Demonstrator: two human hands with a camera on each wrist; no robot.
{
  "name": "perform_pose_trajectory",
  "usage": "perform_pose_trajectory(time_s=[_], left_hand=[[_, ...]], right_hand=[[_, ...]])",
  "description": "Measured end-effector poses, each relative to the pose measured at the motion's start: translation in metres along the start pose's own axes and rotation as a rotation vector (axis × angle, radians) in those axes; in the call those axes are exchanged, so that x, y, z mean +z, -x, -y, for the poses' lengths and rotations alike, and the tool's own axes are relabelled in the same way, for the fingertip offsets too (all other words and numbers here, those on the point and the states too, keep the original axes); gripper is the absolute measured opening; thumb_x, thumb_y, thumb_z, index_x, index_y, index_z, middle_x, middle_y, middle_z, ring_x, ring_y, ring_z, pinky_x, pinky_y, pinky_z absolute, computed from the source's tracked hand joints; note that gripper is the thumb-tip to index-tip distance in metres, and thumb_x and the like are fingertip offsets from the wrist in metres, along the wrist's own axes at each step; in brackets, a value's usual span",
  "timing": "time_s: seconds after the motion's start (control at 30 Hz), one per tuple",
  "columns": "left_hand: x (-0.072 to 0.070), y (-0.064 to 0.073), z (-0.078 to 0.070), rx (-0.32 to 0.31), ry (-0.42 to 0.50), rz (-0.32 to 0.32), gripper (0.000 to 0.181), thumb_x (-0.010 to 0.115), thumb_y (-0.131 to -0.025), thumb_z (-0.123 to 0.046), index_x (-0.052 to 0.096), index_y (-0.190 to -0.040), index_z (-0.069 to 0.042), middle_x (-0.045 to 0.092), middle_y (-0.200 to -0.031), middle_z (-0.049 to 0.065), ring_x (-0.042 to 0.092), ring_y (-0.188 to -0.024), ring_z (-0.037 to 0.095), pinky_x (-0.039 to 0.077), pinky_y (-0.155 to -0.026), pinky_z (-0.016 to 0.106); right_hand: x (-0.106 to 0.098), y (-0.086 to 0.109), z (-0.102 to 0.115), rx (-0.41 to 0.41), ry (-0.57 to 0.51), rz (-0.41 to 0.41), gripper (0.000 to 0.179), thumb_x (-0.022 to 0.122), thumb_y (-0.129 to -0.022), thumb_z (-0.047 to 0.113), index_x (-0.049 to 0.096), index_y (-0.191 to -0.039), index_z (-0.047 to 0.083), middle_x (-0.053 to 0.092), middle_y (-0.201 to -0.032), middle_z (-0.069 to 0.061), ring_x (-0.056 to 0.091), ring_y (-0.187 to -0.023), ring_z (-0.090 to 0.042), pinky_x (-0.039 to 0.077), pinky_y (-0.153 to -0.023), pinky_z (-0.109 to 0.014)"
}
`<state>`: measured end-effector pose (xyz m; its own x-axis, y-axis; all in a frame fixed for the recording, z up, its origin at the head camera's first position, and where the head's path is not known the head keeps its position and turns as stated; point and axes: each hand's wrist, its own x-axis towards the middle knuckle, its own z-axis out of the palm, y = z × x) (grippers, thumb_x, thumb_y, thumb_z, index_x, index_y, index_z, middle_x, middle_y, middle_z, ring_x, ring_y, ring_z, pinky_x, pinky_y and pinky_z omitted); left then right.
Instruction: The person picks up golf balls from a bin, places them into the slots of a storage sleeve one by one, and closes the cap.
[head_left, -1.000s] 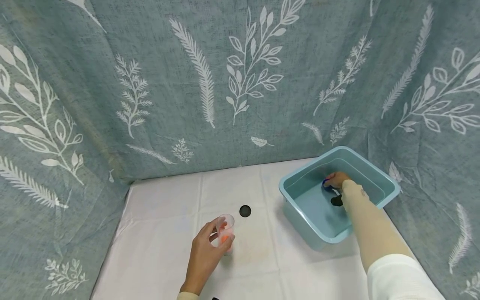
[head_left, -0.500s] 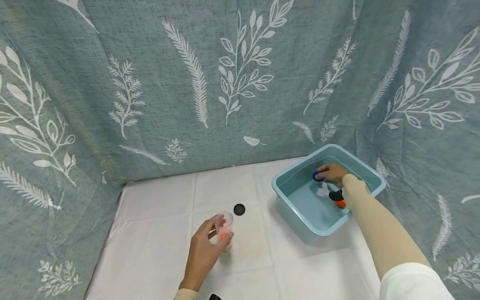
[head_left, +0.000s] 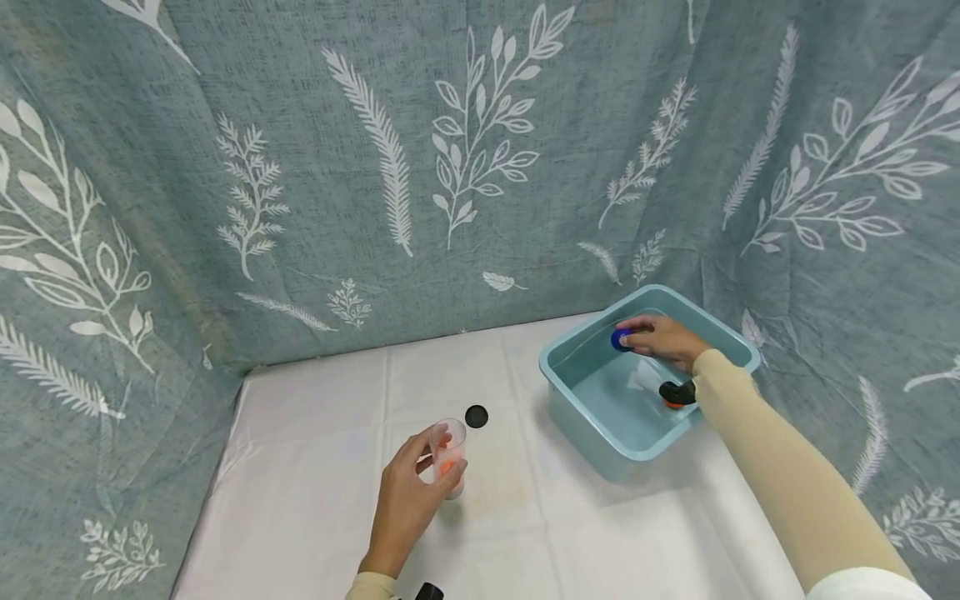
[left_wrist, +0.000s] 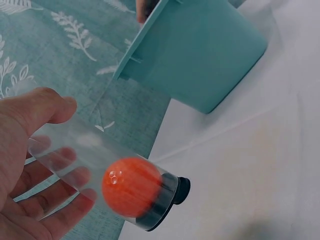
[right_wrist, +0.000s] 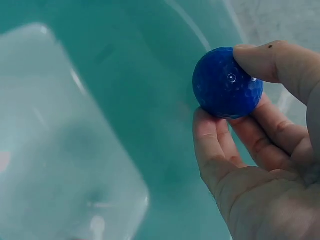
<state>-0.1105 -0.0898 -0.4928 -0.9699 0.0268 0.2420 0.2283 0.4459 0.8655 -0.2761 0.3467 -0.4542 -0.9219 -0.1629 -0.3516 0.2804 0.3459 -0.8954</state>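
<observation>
My left hand [head_left: 411, 492] holds a clear plastic tube [head_left: 448, 442] upright over the white cloth, its mouth facing up. Inside sits an orange ball [left_wrist: 131, 187], close to the tube's black base [left_wrist: 162, 205]. Thumb and fingers wrap the tube from opposite sides. On the right, my right hand [head_left: 667, 340] pinches a dimpled blue golf ball [right_wrist: 227, 82] between thumb and fingertips, over the far left part of the blue-green tub [head_left: 592, 433]. Below my right wrist a bit of orange [head_left: 673, 406] shows in the tub, mostly hidden.
A flat black disc [head_left: 476, 417] lies on the white cloth [head_left: 322, 442] just beyond the tube. Patterned curtain [head_left: 360, 183] hangs behind and along both sides. The tub's raised rim stands between my two hands.
My right hand has raised the blue golf ball from the tub's floor and moved it left toward the rim. My left hand keeps holding the tube. The head view has shifted slightly.
</observation>
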Motion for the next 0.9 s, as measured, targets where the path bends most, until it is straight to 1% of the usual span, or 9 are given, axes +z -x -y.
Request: perform_pose_trajectory(time_s=[0.1,0.23,0.3,0.4,0.53,0.63,0.73,0.9], left_hand=[[0.000,0.001,0.000,0.001,-0.002,-0.003,0.052,0.086,-0.082,-0.014,0.066,-0.130,-0.016,0.068,-0.118,-0.005,0.064,-0.110,0.013,0.056,-0.096,0.030],[0.001,0.002,0.000,0.001,-0.009,-0.004,0.053,0.086,-0.081,-0.014,0.066,-0.130,-0.017,0.067,-0.117,-0.006,0.064,-0.109,0.012,0.056,-0.096,0.029],[0.001,0.002,-0.001,0.010,-0.015,-0.006,0.053,0.087,-0.081,-0.014,0.067,-0.130,-0.017,0.067,-0.117,-0.006,0.063,-0.109,0.012,0.055,-0.096,0.028],[0.000,0.000,-0.002,0.030,-0.029,-0.012,0.054,0.087,-0.081,-0.014,0.067,-0.130,-0.016,0.067,-0.117,-0.006,0.063,-0.108,0.012,0.055,-0.096,0.028],[-0.001,-0.002,-0.003,0.046,-0.039,-0.017,0.055,0.088,-0.080,-0.014,0.067,-0.130,-0.016,0.067,-0.115,-0.006,0.064,-0.106,0.012,0.056,-0.095,0.028],[-0.002,-0.002,-0.004,0.052,-0.034,-0.019,0.056,0.088,-0.078,-0.011,0.068,-0.130,-0.016,0.067,-0.114,-0.004,0.064,-0.105,0.013,0.056,-0.095,0.029],[-0.003,-0.003,-0.007,0.056,-0.034,-0.024,0.057,0.089,-0.077,-0.009,0.068,-0.129,-0.015,0.068,-0.114,-0.003,0.064,-0.104,0.013,0.056,-0.095,0.030],[-0.005,-0.004,-0.011,0.068,-0.052,-0.020,0.057,0.089,-0.076,-0.008,0.068,-0.129,-0.015,0.068,-0.113,-0.002,0.064,-0.103,0.013,0.057,-0.093,0.031]], right_hand=[[0.003,0.006,0.002,-0.031,-0.066,0.022,0.056,0.064,-0.101,0.015,0.042,-0.149,-0.002,0.040,-0.148,-0.022,0.057,-0.122,-0.023,0.051,-0.102,-0.029],[0.008,0.018,0.008,-0.084,-0.163,0.051,0.056,0.063,-0.102,0.012,0.039,-0.150,-0.003,0.033,-0.152,-0.022,0.056,-0.124,-0.019,0.042,-0.112,-0.037],[0.013,0.024,0.014,-0.119,-0.214,0.066,0.056,0.062,-0.102,0.012,0.038,-0.150,-0.004,0.030,-0.155,-0.022,0.055,-0.125,-0.018,0.038,-0.115,-0.041],[0.023,0.031,0.027,-0.159,-0.282,0.086,0.058,0.063,-0.102,0.013,0.037,-0.151,-0.003,0.028,-0.157,-0.019,0.051,-0.130,-0.020,0.038,-0.115,-0.040],[0.042,0.040,0.047,-0.207,-0.363,0.105,0.060,0.063,-0.102,0.014,0.035,-0.153,-0.001,0.028,-0.158,-0.015,0.047,-0.134,-0.024,0.040,-0.114,-0.037],[0.059,0.047,0.060,-0.262,-0.437,0.124,0.058,0.062,-0.102,0.011,0.036,-0.152,-0.003,0.031,-0.156,-0.015,0.047,-0.135,-0.026,0.037,-0.117,-0.042],[0.078,0.051,0.069,-0.321,-0.490,0.154,0.053,0.061,-0.102,0.008,0.040,-0.149,-0.004,0.035,-0.152,-0.016,0.048,-0.134,-0.026,0.037,-0.116,-0.044],[0.111,0.058,0.080,-0.355,-0.549,0.190,0.045,0.061,-0.101,0.006,0.048,-0.143,-0.001,0.042,-0.147,-0.015,0.050,-0.131,-0.028,0.041,-0.114,-0.043]])
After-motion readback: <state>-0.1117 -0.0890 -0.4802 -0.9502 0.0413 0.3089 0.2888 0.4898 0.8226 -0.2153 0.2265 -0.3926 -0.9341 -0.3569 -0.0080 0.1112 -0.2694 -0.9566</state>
